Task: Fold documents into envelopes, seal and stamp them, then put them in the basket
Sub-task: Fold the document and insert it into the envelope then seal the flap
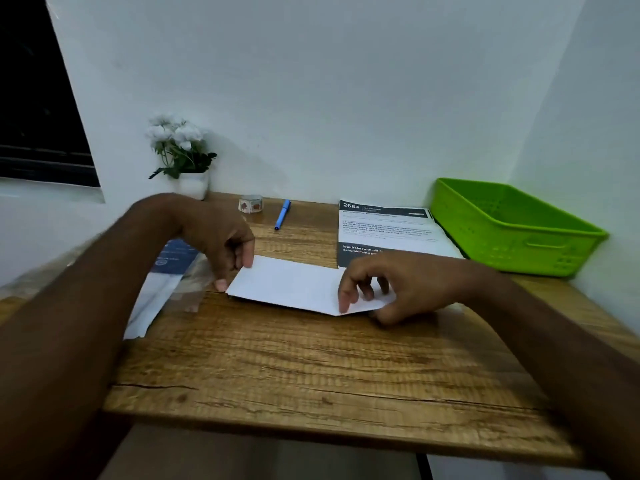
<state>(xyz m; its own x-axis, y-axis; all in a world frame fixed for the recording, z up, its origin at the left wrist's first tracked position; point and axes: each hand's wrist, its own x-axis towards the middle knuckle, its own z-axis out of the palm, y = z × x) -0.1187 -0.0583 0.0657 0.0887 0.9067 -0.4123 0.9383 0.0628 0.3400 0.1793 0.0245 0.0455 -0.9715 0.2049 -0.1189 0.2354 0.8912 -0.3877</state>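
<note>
A folded white document [291,284] lies flat in the middle of the wooden desk [311,368]. My left hand [221,244] pinches its left edge with fingertips and thumb. My right hand [391,285] presses on the right end, fingers on top and thumb under a slightly lifted corner. A stack of printed documents [388,226] lies behind it to the right. The green basket [512,230] stands at the back right corner. A clear packet of white envelopes [162,285] lies at the left, partly under my left arm.
A roll of patterned sticker tape [251,204] and a blue pen [282,214] lie at the back of the desk. A white pot of white flowers [183,157] stands at the back left against the wall. Walls close the back and right sides.
</note>
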